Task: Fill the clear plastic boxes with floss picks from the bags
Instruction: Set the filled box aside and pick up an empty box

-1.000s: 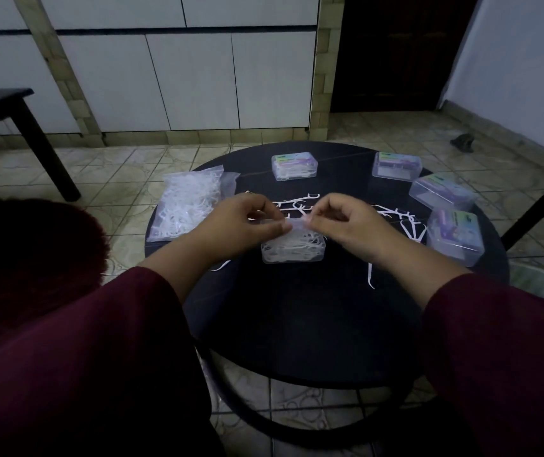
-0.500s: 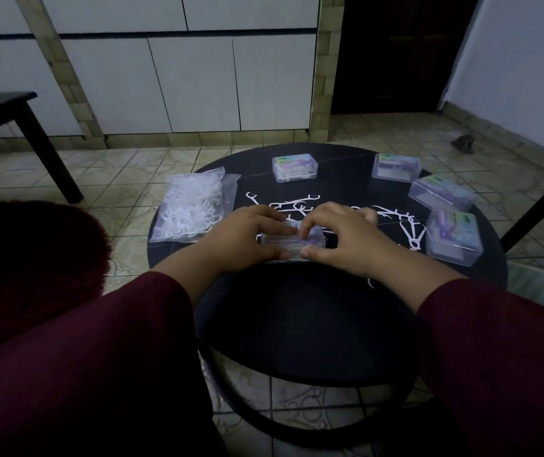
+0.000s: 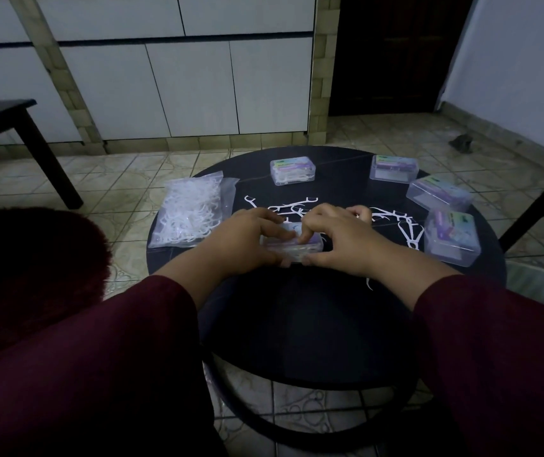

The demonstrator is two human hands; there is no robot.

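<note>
Both hands, left hand (image 3: 247, 239) and right hand (image 3: 336, 239), clamp the small clear plastic box (image 3: 292, 247) against the round black surface (image 3: 297, 324), probably snapping its lid shut.

Long dark maroon sleeves (image 3: 105, 351), seemingly plain knit in the dim light, end at bare wrists.

1. The clear box (image 3: 292, 247) is largely covered by the left hand (image 3: 250, 239) and right hand (image 3: 339, 240); its latch state cannot be determined.
2. Label print on the far boxes (image 3: 394, 168) is illegible.
3. The side table (image 3: 6, 118) is cut off at the left edge.
</note>
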